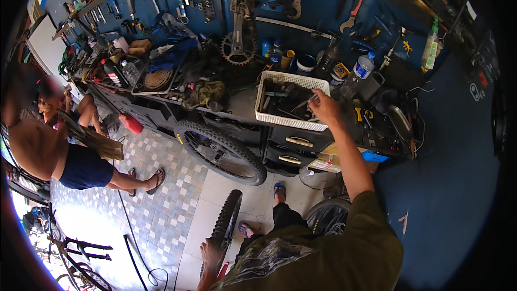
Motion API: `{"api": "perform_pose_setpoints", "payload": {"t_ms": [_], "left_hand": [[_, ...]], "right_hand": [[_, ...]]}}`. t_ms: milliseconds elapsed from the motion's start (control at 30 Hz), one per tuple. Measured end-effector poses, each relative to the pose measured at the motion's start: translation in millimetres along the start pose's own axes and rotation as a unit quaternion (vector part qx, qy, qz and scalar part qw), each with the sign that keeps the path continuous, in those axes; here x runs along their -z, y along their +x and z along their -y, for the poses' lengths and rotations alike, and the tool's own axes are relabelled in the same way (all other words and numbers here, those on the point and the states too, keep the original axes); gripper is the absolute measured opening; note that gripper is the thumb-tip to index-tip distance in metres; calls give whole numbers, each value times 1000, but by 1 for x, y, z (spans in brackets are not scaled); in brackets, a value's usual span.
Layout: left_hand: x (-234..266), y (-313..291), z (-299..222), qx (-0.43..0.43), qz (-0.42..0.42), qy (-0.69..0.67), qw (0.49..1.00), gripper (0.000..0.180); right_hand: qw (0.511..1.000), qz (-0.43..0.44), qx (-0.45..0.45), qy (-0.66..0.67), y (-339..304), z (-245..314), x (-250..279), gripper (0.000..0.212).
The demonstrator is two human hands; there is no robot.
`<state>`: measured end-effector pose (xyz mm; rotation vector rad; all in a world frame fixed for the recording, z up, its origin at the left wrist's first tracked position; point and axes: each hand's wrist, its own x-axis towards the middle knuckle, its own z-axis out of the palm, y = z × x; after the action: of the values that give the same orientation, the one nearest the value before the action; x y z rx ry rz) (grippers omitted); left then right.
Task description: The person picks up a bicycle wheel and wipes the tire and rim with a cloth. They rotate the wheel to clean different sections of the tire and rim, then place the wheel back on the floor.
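My left hand (211,251) is closed round the knobby tire of a bicycle wheel (226,216), which stands upright low in the view beside my legs. My right hand (325,108) reaches over the right side of a white plastic basket (293,121) on the workbench. Its thumb and fingers look apart, close to the dark and metal hand tools (285,97) lying in the basket. Whether a fingertip touches one of them is hard to see.
Another knobby wheel (221,151) leans on the bench drawers. Bottles (362,70) and tubs stand behind the basket; a crankset (238,48) rises at the back. Tools hang on the blue wall. At left a person (40,143) holds a cardboard piece, and another sits behind.
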<state>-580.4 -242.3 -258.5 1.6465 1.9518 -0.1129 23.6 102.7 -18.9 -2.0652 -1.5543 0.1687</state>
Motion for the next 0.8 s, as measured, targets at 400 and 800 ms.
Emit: {"api": "perform_pose_setpoints", "payload": {"t_ms": [400, 800], "left_hand": [[3, 69, -123, 310, -121, -10, 943, 63], [-33, 73, -163, 415, -78, -81, 903, 78]], "right_hand": [[961, 204, -136, 127, 199, -72, -52, 88], [910, 322, -227, 126, 274, -65, -87, 30]]}}
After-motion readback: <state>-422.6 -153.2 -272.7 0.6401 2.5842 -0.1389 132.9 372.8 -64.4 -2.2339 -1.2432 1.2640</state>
